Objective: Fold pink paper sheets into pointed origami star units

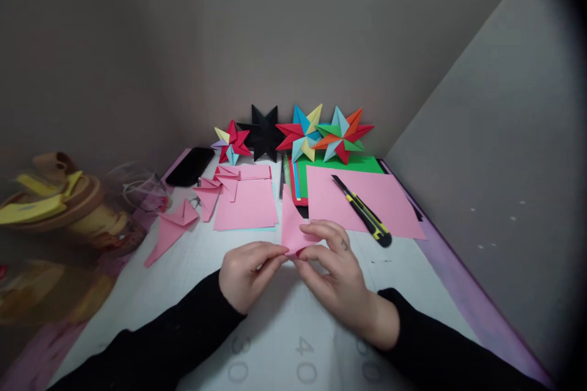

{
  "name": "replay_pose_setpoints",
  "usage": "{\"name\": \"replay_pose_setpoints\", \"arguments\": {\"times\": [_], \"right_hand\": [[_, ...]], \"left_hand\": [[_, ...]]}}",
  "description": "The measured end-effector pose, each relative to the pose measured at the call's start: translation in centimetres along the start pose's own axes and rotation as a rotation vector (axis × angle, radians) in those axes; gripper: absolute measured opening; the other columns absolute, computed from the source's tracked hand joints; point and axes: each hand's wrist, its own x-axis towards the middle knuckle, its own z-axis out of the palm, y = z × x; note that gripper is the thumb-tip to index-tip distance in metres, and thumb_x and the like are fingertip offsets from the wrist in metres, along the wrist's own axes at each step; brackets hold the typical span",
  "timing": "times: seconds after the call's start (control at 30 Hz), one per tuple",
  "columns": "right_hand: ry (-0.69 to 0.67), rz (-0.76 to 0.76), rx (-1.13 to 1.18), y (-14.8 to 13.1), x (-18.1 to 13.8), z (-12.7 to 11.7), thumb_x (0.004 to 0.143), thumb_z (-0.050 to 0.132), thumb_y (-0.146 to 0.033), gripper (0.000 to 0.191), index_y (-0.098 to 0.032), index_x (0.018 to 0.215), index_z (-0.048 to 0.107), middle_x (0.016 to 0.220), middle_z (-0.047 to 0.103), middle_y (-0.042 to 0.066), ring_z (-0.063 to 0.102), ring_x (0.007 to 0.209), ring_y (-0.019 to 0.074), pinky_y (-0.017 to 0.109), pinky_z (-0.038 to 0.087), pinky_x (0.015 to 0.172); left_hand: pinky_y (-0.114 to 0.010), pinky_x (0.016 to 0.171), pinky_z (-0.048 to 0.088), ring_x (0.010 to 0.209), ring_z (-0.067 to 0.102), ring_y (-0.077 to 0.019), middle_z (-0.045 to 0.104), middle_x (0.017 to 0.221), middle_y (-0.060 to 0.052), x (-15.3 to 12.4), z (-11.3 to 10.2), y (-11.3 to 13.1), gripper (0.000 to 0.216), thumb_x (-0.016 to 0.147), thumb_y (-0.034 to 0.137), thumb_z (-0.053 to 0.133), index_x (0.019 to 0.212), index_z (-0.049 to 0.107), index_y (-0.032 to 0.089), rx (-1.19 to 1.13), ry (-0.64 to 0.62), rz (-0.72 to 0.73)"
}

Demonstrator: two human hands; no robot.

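Note:
A partly folded pink paper piece (pixel 291 227) is held between my two hands, over the white marked mat. My left hand (pixel 250 272) pinches its near left corner between thumb and fingertips. With thumb and fingers, my right hand (pixel 337 272) grips the near right side, the index finger lying against a raised flap. Part of the fold is hidden behind the fingers. To the left lie several folded pink paper pieces (pixel 177 224), next to a stack of pink squares (pixel 247 204).
Several folded paper stars (pixel 265 133) lean on the wall. A yellow-black utility knife (pixel 362 211) lies on pink paper sheets (pixel 398 198) at right, above green sheets (pixel 362 163). Back left is a phone (pixel 190 166); a brown-lidded container (pixel 82 208) stands at far left.

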Motion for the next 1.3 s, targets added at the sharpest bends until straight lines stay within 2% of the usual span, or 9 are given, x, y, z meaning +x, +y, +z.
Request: {"name": "replay_pose_setpoints", "arguments": {"times": [0.27,0.6,0.67,0.8,0.97,1.2,1.3], "right_hand": [[-0.007,0.006,0.025,-0.2,-0.1,0.1,0.079,0.054,-0.009,0.012,-0.021,0.079,0.056,0.113,0.052,0.008,0.047,0.108,0.0249,0.048,0.042,0.090],[-0.007,0.011,0.016,-0.1,-0.3,0.3,0.078,0.056,-0.009,0.013,-0.022,0.080,0.059,0.113,0.051,0.007,0.046,0.109,0.0248,0.046,0.042,0.089],[0.014,0.015,0.025,-0.1,-0.3,0.2,0.076,0.058,-0.009,0.016,-0.022,0.085,0.057,0.114,0.050,0.008,0.046,0.109,0.0248,0.046,0.042,0.089],[0.039,0.006,0.009,-0.5,0.0,-0.2,0.074,0.063,-0.011,0.034,-0.020,0.104,0.053,0.103,0.053,0.008,0.049,0.100,0.0242,0.046,0.041,0.086],[-0.057,-0.027,-0.024,-1.1,0.4,-0.7,0.075,0.062,-0.011,0.014,-0.021,0.085,0.061,0.083,0.056,0.004,0.050,0.085,0.0204,0.041,0.041,0.078],[-0.095,-0.059,-0.029,-1.4,0.5,-1.1,0.076,0.060,-0.010,0.012,-0.021,0.080,0.062,0.079,0.061,0.002,0.051,0.083,0.0203,0.042,0.037,0.080],[-0.052,-0.043,0.014,-1.4,1.1,-1.9,0.077,0.059,-0.009,0.012,-0.021,0.078,0.060,0.075,0.060,0.001,0.052,0.079,0.0188,0.039,0.038,0.077]], "left_hand": [[-0.021,0.071,0.055,0.078,0.068,-0.0132,0.072,0.087,-0.004,-0.2,0.3,-0.2,0.020,0.084,0.012,0.053,0.100,0.064,0.018,0.034,0.000,0.103],[-0.021,0.067,0.054,0.073,0.067,-0.0121,0.071,0.082,-0.004,-0.1,0.3,-0.1,0.013,0.084,0.012,0.052,0.091,0.063,0.017,0.011,-0.027,0.110],[-0.022,0.065,0.054,0.072,0.067,-0.0125,0.071,0.081,-0.004,-0.2,0.3,-0.1,0.014,0.085,0.012,0.051,0.092,0.062,0.016,0.018,-0.019,0.136],[-0.022,0.062,0.054,0.071,0.067,-0.0137,0.071,0.080,-0.005,-0.3,0.3,0.0,0.013,0.085,0.012,0.051,0.091,0.062,0.014,0.097,-0.016,0.195],[-0.023,0.063,0.054,0.071,0.066,-0.0139,0.070,0.081,-0.005,-0.3,0.2,0.3,0.014,0.086,0.014,0.050,0.091,0.062,0.015,0.152,-0.044,0.228],[-0.025,0.065,0.054,0.074,0.065,-0.0148,0.070,0.086,-0.007,-0.4,0.1,0.1,0.015,0.083,0.011,0.052,0.093,0.063,0.014,0.148,-0.067,0.230],[-0.023,0.066,0.054,0.073,0.066,-0.0141,0.070,0.084,-0.006,-0.3,0.0,-0.1,0.015,0.083,0.010,0.051,0.092,0.063,0.015,0.110,-0.082,0.217]]}}
